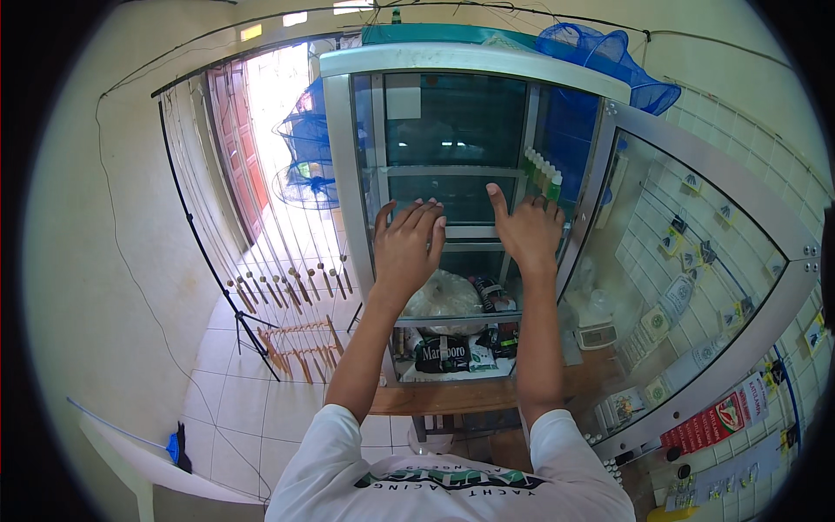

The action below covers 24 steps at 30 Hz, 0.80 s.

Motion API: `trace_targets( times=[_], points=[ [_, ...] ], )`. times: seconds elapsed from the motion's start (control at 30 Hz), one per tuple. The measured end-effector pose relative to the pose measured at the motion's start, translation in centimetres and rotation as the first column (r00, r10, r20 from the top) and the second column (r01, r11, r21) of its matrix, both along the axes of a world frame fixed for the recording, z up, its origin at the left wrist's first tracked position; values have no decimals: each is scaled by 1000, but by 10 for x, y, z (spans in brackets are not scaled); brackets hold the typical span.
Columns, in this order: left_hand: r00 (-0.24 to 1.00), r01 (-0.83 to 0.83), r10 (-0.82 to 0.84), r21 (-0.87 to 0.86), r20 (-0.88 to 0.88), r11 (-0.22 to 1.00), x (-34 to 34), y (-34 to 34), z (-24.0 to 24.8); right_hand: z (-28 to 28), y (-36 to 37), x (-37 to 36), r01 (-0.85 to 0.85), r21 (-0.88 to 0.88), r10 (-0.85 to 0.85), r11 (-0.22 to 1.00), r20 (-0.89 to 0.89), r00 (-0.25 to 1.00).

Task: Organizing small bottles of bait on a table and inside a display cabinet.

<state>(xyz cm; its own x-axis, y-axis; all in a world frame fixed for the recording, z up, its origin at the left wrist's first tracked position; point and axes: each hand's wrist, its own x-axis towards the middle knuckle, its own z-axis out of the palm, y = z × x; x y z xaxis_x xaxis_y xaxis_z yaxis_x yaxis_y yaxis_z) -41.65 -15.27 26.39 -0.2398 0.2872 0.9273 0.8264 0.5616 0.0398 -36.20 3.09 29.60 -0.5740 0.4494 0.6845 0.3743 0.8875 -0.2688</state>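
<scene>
Both my arms reach forward into a glass cabinet (474, 59) with an aluminium frame. My left hand (407, 242) is open and empty, its fingers stretched forward and lightly bent, in front of the shelves' left part. My right hand (529, 233) is also open and empty, with the thumb standing apart from the fingers. Just beyond its fingertips stands a row of small bottles (554, 185) with green contents. Whether either hand touches a shelf edge, I cannot tell. Lower down, between my forearms, lie a clear plastic bag (444, 294) and dark packages (442, 353).
A framed glass door (696, 261) stands swung out at the right, before a wire grid wall with small hung packets. Blue nets (600, 56) lie on the cabinet's top. At left, a black rack (187, 209) holds several thin rods beside a bright doorway.
</scene>
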Motion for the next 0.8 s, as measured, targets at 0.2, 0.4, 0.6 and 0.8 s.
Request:
trace_targets(
  times=[0.2, 0.4, 0.6, 0.8],
  points=[
    [1000, -3, 3, 21, -22, 1000, 1, 1, -1, 1, 4, -4, 1, -57, 3, 998, 61, 998],
    [999, -14, 15, 14, -33, 1000, 3, 1, -4, -13, -6, 10, -38, 128, 40, 991, -11, 999],
    [999, -42, 42, -31, -18, 999, 3, 1, -8, -37, -31, 27, -333, 251, 369, 909, -111, 923],
    [986, -138, 132, -58, -97, 989, 30, -9, -13, -50, -45, 49, -374, 301, 438, 877, -181, 881]
  ],
)
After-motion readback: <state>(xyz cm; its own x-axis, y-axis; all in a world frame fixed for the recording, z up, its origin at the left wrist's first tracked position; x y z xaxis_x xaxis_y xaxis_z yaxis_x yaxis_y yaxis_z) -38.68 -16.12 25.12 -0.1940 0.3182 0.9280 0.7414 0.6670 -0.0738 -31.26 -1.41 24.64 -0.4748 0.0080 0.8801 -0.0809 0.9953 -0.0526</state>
